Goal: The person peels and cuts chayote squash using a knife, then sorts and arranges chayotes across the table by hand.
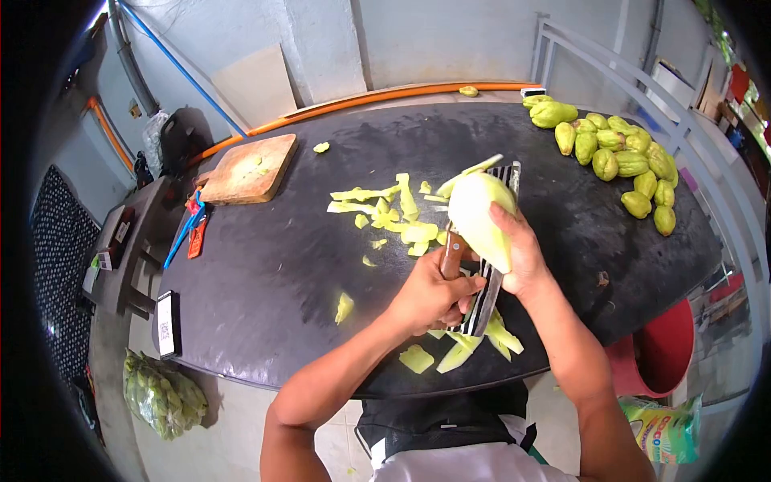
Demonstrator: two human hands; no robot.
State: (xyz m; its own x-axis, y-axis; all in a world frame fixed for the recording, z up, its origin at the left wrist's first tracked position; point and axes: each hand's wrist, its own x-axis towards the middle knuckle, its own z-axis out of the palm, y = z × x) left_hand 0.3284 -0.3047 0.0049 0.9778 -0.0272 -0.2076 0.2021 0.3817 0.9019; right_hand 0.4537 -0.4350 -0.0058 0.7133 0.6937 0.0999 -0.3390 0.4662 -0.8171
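Note:
My left hand (434, 291) is closed round the riveted brown wooden handle of a knife (453, 251); most of the blade is hidden. In my right hand (520, 251) is a large peeled chayote (479, 210), pale green and held just above the knife handle. A strip of peel sticks out at its top. Beneath the chayote and both hands lies a black-and-white striped flat thing (484, 309), largely covered. Green peelings (414, 229) are scattered left of the chayote. More pale pieces (462, 353) rest near the table's front edge.
Several unpeeled chayotes (608, 163) are heaped at the dark table's (265, 305) back right. A wooden board (250, 169) sits at the back left, near a blue-handled tool (186, 231). A phone-like card (167, 325) stands at the left edge. A red bin (662, 349) is below right.

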